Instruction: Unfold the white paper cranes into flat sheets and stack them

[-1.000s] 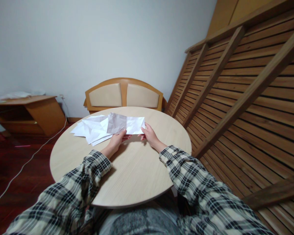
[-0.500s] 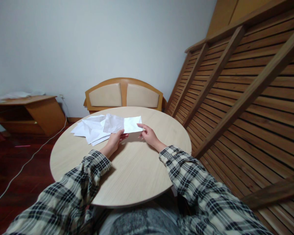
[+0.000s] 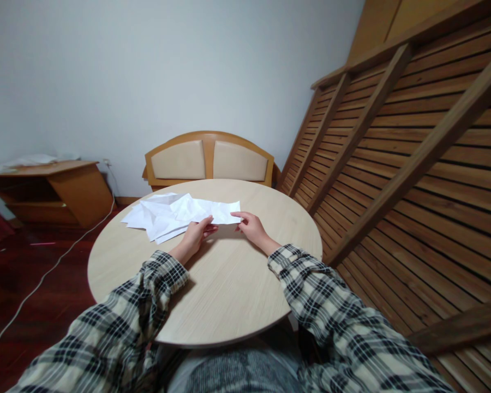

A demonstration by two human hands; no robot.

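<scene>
Over the table, we pinch the white paper strip, left hand at its near edge, right hand at its right end, so an uneven pull could tear it or drag the loose sheets alongside.

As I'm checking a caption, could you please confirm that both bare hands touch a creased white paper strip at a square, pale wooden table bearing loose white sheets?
The pale wooden table bearing loose white sheets is round, not square, as the head view shows; the left hand and right hand touch the creased white paper strip.
</scene>
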